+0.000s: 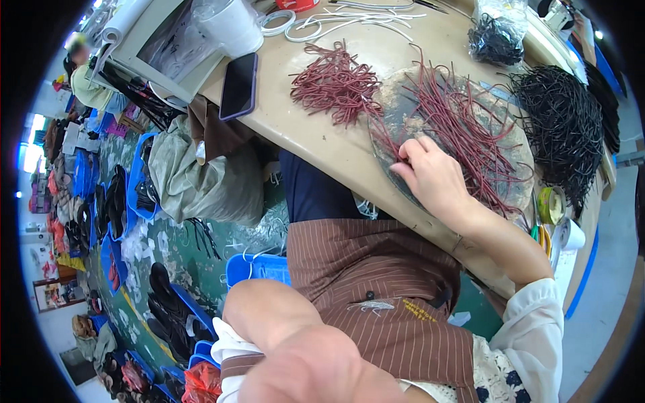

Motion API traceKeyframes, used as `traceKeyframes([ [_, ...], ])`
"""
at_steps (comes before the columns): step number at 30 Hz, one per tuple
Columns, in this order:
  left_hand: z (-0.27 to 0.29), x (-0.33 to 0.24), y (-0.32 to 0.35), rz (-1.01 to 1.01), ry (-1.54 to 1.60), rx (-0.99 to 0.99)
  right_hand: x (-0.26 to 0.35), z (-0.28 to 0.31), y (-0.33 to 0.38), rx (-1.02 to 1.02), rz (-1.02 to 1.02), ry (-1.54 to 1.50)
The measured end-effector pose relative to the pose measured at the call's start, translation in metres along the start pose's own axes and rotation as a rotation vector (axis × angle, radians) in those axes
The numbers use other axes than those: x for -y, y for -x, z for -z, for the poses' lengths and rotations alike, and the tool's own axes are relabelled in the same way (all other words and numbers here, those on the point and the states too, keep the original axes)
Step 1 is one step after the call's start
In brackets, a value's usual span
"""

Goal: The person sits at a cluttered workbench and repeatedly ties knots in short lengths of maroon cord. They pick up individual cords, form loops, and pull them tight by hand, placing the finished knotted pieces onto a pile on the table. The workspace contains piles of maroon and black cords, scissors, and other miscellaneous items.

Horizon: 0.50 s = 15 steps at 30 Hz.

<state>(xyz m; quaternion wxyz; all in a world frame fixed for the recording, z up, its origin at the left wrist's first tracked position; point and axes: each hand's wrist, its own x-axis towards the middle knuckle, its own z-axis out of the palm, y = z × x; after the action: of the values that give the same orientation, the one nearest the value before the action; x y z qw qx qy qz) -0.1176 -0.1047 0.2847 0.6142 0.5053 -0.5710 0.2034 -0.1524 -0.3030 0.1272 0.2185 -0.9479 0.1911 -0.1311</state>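
My right hand (437, 185) rests on a round dark board (403, 111) at the near edge of the beige table (322, 144). Its fingertips are closed on strands of the red cords (463, 127) spread over the board. A second heap of red cords (332, 84) lies to the left of the board. My left arm (269, 312) is bent and raised close to the camera. The blurred shape at the bottom may be my left hand (316, 376), and I cannot tell whether it holds anything.
A pile of black cords (561, 127) lies right of the board, with a clear bag of black cords (497, 37) behind. A dark phone (238, 86), white container (232, 27), white cords (349, 20) and tape roll (551, 205) are on the table. Blue crates (138, 181) and a grey sack (201, 181) crowd the floor at left.
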Motion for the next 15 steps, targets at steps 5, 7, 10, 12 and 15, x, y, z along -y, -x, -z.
traceKeyframes([
  [5, -0.01, 0.045, 0.03, -0.1, -0.195, 0.072, -0.046, 0.025, -0.011, 0.076, -0.079, -0.267],
  [7, -0.006, 0.074, 0.034, 0.068, -0.217, 0.399, -0.044, 0.058, -0.012, 0.148, -0.187, -0.312],
  [10, -0.044, 0.116, 0.047, -0.045, -0.315, 0.354, -0.006, 0.105, -0.005, 0.122, -0.164, -0.362],
  [12, -0.061, 0.122, 0.039, -0.06, -0.352, 0.336, 0.01, 0.12, 0.001, 0.078, -0.07, -0.346],
  [15, -0.063, 0.123, 0.023, -0.104, -0.303, 0.331, 0.022, 0.138, 0.003, 0.101, 0.054, -0.364],
])
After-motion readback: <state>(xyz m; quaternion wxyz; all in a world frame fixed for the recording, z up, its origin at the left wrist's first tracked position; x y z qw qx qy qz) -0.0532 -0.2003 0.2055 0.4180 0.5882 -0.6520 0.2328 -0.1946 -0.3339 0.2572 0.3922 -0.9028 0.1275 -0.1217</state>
